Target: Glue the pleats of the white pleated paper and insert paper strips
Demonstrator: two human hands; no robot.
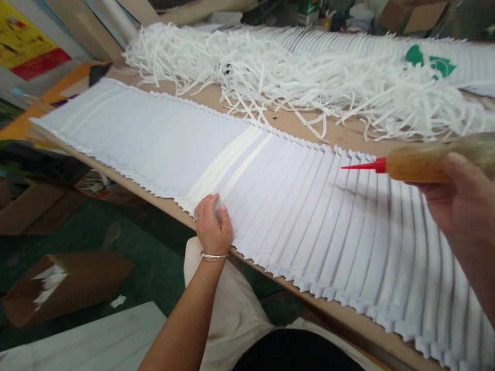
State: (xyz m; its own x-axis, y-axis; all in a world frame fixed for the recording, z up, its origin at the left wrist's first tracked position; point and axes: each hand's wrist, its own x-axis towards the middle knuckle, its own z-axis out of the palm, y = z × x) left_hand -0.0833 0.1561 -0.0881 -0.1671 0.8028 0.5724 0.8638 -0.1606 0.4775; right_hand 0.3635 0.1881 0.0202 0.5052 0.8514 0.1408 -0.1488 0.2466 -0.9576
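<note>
White paper-like sheets (301, 196) lie overlapped like shingles in a long, fanned row across the brown worktable (294, 118), as the head view shows it from where the worker stands. The left hand (213, 226) rests at the row's near edge, beside the cream-coloured bands; its fingers are curled in close, thumb near them, with something small and greyish there (I can't tell what, or how firmly it is held). The right hand (460, 201) is wrapped around an amber squeeze bottle (417, 162), its red nozzle (361, 166) pointing left above the sheets.

What could go wrong, I'd judge: a hard squeeze or a dipped nozzle might drip on the white faces, and a sideways push from the left hand might skew the overlaps.

The row's near side runs close along the table's edge, so a tug toward the body could tip corners over. Beyond its far side, a narrow band of tabletop separates it from a tangled heap of white strips (270, 62). Height above the sheets seems the easiest room for the bottle.
</note>
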